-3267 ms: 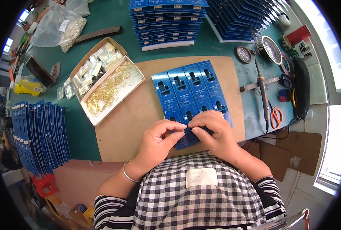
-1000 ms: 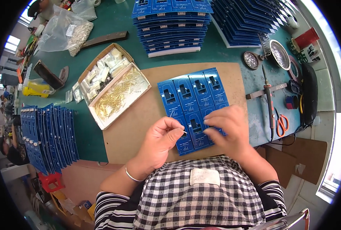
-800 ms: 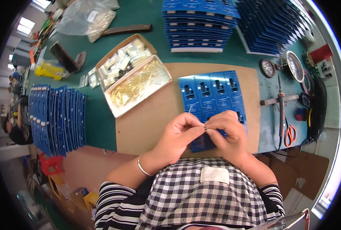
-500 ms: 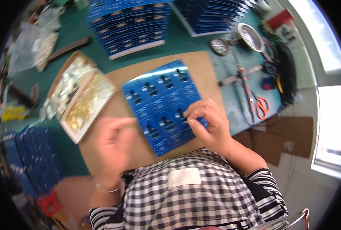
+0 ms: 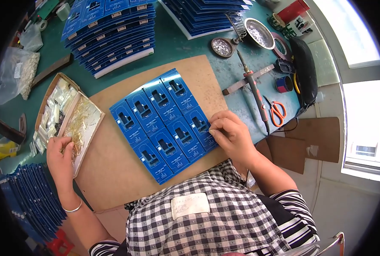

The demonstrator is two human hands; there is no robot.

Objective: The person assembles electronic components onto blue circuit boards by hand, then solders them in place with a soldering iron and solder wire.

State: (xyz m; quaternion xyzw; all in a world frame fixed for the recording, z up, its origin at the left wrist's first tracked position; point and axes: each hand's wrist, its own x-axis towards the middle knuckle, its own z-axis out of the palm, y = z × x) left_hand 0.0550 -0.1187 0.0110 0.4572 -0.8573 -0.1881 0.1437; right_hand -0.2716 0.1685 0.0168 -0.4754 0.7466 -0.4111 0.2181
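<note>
A blue circuit board panel (image 5: 161, 120) with rows of dark cut-outs lies slightly tilted on a brown board (image 5: 109, 179). At the panel's right edge, my right hand (image 5: 232, 133) is closed in a pinch; whatever its fingertips hold is too small to make out. My left hand (image 5: 61, 158) reaches to the near end of a divided cardboard box (image 5: 97, 115), its fingers curled together among the small parts, and what they grip is hidden. In the box lie thin gold-coloured pins (image 5: 82, 120) on one side and small shiny packets (image 5: 52, 112) on the other.
Stacks of blue panels (image 5: 121, 38) stand at the back, with more panels (image 5: 34, 196) at the left. On the right lie a soldering iron (image 5: 256, 96), orange-handled scissors (image 5: 278, 114), a metal bowl (image 5: 259, 34) and a small round dish (image 5: 222, 47).
My left hand has moved left, from beside the panel to the parts box. My right hand stays pinched by the panel's right edge. The whole view has shifted somewhat.
</note>
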